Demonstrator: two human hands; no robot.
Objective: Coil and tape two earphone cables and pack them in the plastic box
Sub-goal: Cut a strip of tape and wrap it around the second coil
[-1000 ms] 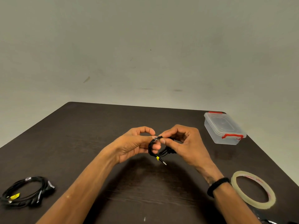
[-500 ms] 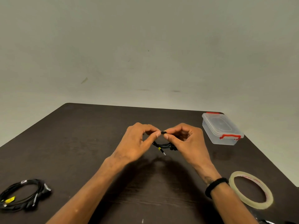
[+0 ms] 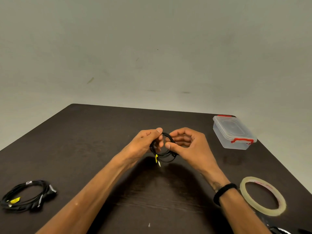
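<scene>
Above the middle of the surface [image 3: 84,141] both hands hold a small black coil of earphone cable [image 3: 163,149] in the air. The left hand [image 3: 145,144] pinches the coil's top-left arc between thumb and fingers; the right hand [image 3: 189,146] pinches the right arc, its other fingers curled. The ring faces the camera, its plug [image 3: 158,162] (with a yellow tag) hanging from the lower edge. The tape roll [image 3: 263,196] lies flat by the near right edge, nearer the right hand, so that hand looks better placed to reach it. The plastic box [image 3: 234,132], lid on, sits at the far right corner; a second coil [image 3: 27,193] lies by the near left edge.
</scene>
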